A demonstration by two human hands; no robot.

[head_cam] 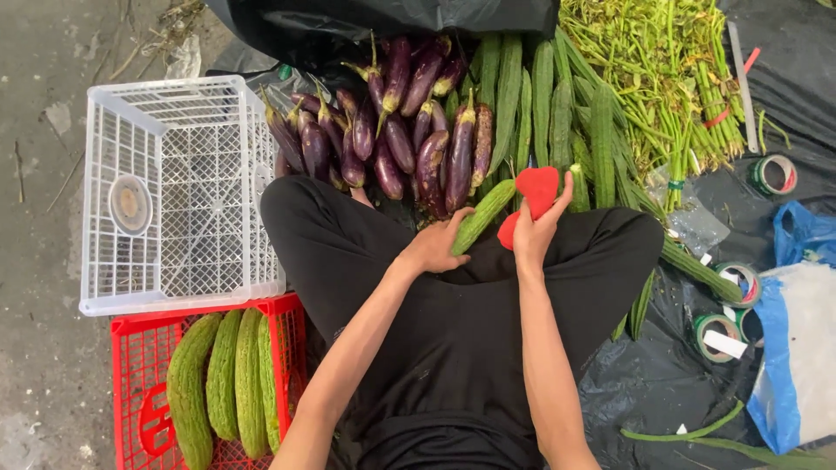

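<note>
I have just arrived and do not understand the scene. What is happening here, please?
A seated person holds a green gourd in the left hand and a red cloth against it in the right hand. Purple eggplants and long ridged gourds lie in front. A red crate holds bitter gourds; a white crate sits beside it.

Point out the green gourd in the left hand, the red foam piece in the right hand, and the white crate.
green gourd (484, 215), head view, middle of its body.
red foam piece (537, 188), head view, its upper lobe above the fingers.
white crate (165, 89), head view, its far rim.
</note>
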